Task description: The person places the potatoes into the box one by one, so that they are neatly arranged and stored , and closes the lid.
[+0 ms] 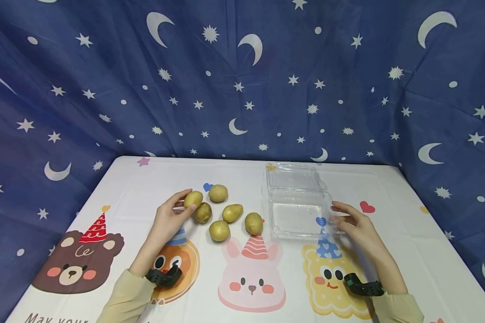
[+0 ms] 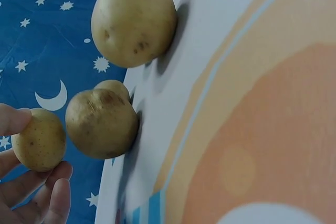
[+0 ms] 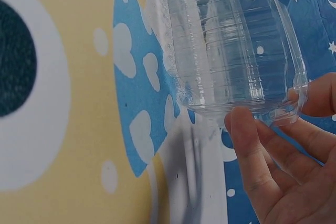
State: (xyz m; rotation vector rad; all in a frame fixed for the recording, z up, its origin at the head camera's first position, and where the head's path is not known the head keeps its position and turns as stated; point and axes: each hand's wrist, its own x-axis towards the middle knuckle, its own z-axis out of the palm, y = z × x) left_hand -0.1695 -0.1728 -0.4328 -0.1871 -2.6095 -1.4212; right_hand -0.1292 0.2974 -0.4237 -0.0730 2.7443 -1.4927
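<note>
A small yellow potato (image 1: 193, 198) is pinched between the thumb and fingers of my left hand (image 1: 171, 221), and the left wrist view shows this potato (image 2: 39, 140) raised beside a darker one. That darker potato (image 1: 203, 212) lies on the table just right of the fingers. To the right stands a clear plastic clamshell box (image 1: 272, 220), its lid (image 1: 292, 177) folded back away from me. My right hand (image 1: 357, 226) grips the box's right side; in the right wrist view its thumb and fingers hold the corner of the box (image 3: 226, 51).
More potatoes lie between the hands: one at the back (image 1: 218, 193), a pear-shaped one (image 1: 232, 213), one in front (image 1: 219, 230) and one close to the box (image 1: 253, 223). A printed white cloth (image 1: 186, 172) covers the table. A blue starry curtain (image 1: 242, 89) hangs behind.
</note>
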